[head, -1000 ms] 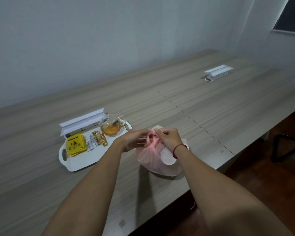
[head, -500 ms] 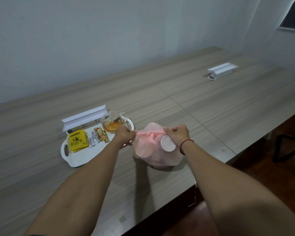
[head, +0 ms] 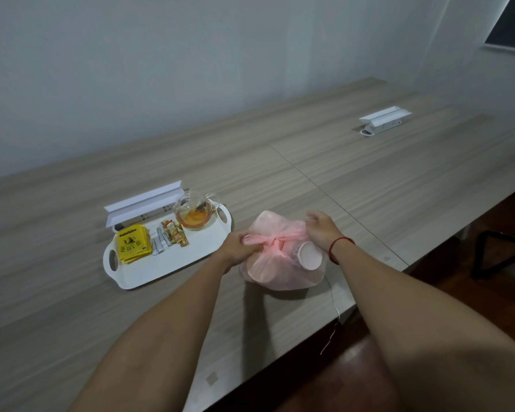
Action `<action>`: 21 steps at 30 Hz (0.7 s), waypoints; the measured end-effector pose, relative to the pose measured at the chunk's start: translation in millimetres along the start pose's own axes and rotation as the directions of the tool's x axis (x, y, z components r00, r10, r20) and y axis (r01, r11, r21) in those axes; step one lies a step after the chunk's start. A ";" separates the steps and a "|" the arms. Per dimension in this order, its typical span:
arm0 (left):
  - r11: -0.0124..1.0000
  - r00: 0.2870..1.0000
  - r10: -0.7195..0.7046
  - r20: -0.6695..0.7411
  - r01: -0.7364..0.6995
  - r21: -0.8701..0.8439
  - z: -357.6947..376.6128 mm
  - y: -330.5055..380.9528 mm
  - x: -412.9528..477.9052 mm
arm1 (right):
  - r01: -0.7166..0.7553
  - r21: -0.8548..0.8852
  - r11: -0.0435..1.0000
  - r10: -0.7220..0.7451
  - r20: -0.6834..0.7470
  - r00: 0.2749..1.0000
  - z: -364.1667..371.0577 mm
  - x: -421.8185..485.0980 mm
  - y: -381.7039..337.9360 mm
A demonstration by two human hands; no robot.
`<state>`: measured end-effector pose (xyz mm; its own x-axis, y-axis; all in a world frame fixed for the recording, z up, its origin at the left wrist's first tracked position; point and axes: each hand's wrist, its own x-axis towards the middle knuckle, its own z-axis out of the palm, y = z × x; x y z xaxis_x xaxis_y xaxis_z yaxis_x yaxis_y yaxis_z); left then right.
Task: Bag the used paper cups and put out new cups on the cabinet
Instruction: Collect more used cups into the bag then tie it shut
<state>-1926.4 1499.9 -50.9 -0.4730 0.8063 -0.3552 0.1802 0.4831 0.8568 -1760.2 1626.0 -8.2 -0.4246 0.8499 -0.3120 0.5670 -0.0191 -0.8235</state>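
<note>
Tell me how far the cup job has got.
Done: the used cups sit inside the pink bag on the table. In hand: the left hand and right hand grip the bag's ends either side of its knot, drawn taut. Left: putting out new cups; none show in view, nor any cabinet.

On the table (head: 354, 179), the bag (head: 280, 276) sits centre frame; the tray (head: 173, 263) lies left, teapot (head: 194, 217) on its upper-right corner.

Table (head: 369, 179) w/ tray (head: 173, 263), pink bag (head: 283, 272), socket box (head: 382, 121).
</note>
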 end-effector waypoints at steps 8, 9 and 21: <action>0.980 0.995 0.044 -0.084 -0.027 0.199 30.1 -0.5 -2.7 | 0.071 -0.343 0.937 -0.040 0.098 0.994 1.0 -2.2 20.4; 0.977 0.993 0.055 -0.100 -0.033 0.210 33.4 -0.1 -3.4 | 0.088 -0.363 0.928 -0.062 0.082 0.995 1.8 -3.0 21.9; 0.971 0.899 0.209 -0.385 -0.144 0.191 13.1 78.8 -31.2 | 0.199 -0.255 0.946 -0.240 -0.139 0.961 -22.9 -13.9 -21.0</action>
<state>-1886.1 1517.3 22.8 -0.7194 0.6946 0.0040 0.4081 0.4180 0.8116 -1750.0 1626.7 24.3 -0.4459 0.8943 -0.0367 0.6322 0.2856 -0.7203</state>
